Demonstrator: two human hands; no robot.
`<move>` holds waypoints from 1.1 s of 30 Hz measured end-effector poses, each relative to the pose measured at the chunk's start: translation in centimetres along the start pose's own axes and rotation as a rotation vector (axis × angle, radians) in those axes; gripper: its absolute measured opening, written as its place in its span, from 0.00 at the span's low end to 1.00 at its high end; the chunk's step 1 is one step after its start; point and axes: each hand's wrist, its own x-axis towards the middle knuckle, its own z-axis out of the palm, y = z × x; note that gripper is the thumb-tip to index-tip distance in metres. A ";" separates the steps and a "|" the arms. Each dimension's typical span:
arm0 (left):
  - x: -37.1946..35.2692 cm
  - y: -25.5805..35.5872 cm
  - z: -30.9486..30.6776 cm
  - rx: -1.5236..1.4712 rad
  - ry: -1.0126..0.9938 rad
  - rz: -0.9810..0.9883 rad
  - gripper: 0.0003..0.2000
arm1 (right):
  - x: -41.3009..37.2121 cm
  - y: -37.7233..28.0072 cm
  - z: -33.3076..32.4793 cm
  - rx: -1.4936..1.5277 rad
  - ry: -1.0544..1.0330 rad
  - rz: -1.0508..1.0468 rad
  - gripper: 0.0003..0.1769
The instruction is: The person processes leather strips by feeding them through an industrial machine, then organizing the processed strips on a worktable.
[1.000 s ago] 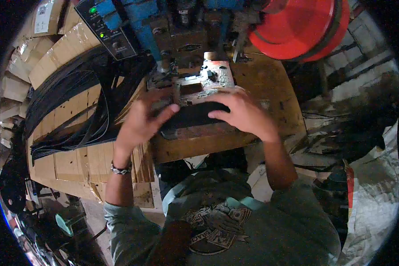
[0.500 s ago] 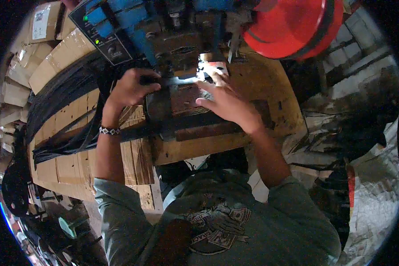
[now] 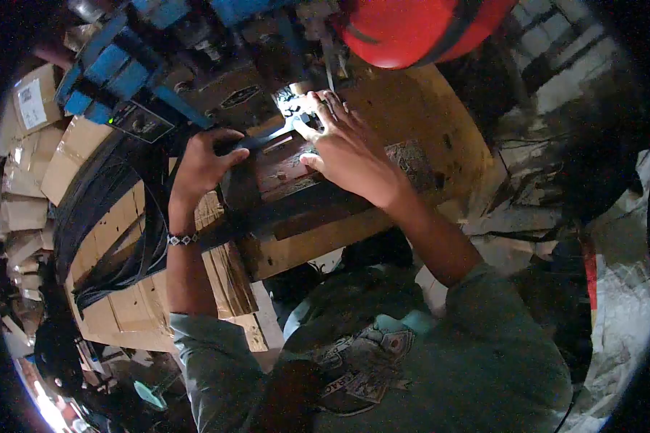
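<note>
wooden table (image 3: 451, 137) | on it: worn reddish-brown plate (image 3: 285, 169) | cardboard (image 3: 126, 307) at left | on it: black strips (image 3: 97, 191)

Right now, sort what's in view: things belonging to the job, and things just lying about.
Job:
- strip between the hands
- blue machine
- wooden table
- black bundle, probably stock

Apparently lying about:
- labelled box
- pale sheeting

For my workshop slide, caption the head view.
Bare left hand and right hand at a blue metal machine, thin black strips alongside.
</note>
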 end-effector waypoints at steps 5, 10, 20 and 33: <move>0.1 -1.5 -0.7 0.023 0.006 0.067 0.17 | 0.2 0.4 1.2 0.037 0.021 -0.070 0.29; 0.9 -3.1 -0.4 0.009 -0.006 0.110 0.17 | 0.5 -0.1 1.7 0.004 -0.016 -0.031 0.30; 0.6 0.8 0.3 0.038 -0.003 -0.035 0.16 | 0.3 -1.2 1.6 -0.008 -0.037 -0.011 0.33; 0.8 -2.3 0.2 0.023 -0.004 0.115 0.16 | 0.8 -1.0 1.5 0.043 0.039 0.067 0.24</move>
